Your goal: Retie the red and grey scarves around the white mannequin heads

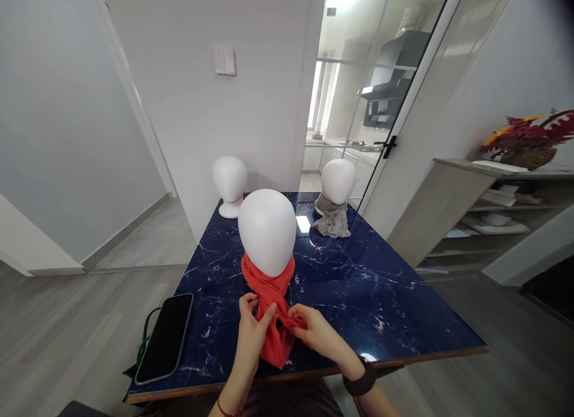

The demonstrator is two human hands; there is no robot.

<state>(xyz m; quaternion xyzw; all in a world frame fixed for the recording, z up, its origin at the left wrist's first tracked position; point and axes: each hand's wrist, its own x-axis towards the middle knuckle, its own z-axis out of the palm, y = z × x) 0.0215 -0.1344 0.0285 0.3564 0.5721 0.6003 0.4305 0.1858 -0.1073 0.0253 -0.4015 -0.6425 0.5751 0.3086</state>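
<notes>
A red scarf (270,288) is wrapped around the neck of the nearest white foam mannequin head (268,231), its ends hanging down in front over the table. My left hand (253,321) is closed on the scarf's left side, thumb lying on the cloth. On the right, my right hand (314,328) pinches a twisted end of the same scarf, pulled out sideways. A small dark gap shows in the cloth between the hands. The fingertips of both hands are partly hidden by fabric.
The dark blue marbled table (359,285) also bears a bare white head (229,180) at the back left and another head (338,180) with a grey scarf (332,216) at the back right. A phone (165,338) lies at the left edge. A shelf (493,219) stands to the right.
</notes>
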